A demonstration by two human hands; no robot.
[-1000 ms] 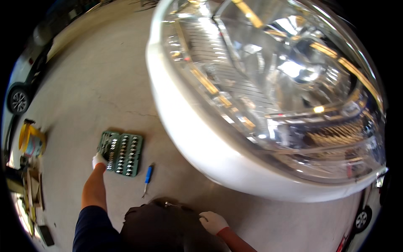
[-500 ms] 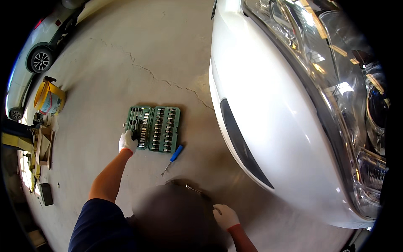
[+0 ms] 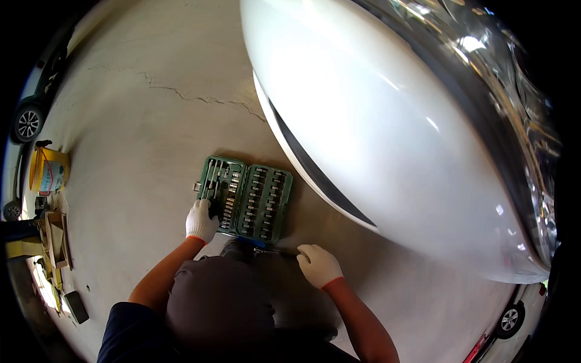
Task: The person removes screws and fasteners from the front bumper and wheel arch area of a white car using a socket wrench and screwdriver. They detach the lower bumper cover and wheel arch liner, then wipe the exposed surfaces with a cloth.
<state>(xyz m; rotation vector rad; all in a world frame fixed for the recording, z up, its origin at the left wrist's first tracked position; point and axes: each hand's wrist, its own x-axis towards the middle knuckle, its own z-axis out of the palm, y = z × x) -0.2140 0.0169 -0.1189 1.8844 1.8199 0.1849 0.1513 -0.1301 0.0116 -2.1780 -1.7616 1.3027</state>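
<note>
My white-gloved left hand (image 3: 201, 221) reaches onto the left half of an open green socket case (image 3: 266, 199) on the floor, fingers curled at its tools; what they grip is hidden. My gloved right hand (image 3: 316, 264) is closed on a slim metal tool (image 3: 277, 250) with a dark part, held low over my dark-trousered legs. A blue screwdriver handle (image 3: 253, 241) shows just below the case, mostly hidden. Above and right looms the white front corner of a car (image 3: 375, 121) with a clear headlight (image 3: 472, 42) and a dark slot.
Cracked concrete floor (image 3: 139, 151). Along the left stand another car (image 3: 28, 123), a yellow bucket (image 3: 45, 169), wooden boards (image 3: 57, 239), yellow metal equipment (image 3: 23, 247) and a dark block (image 3: 76, 306). A car wheel (image 3: 509, 320) shows at lower right.
My view has shifted off the headlight lens. The case appears lower and nearer my body, with the screwdriver mostly covered. My right hand has risen in the picture toward the case.
</note>
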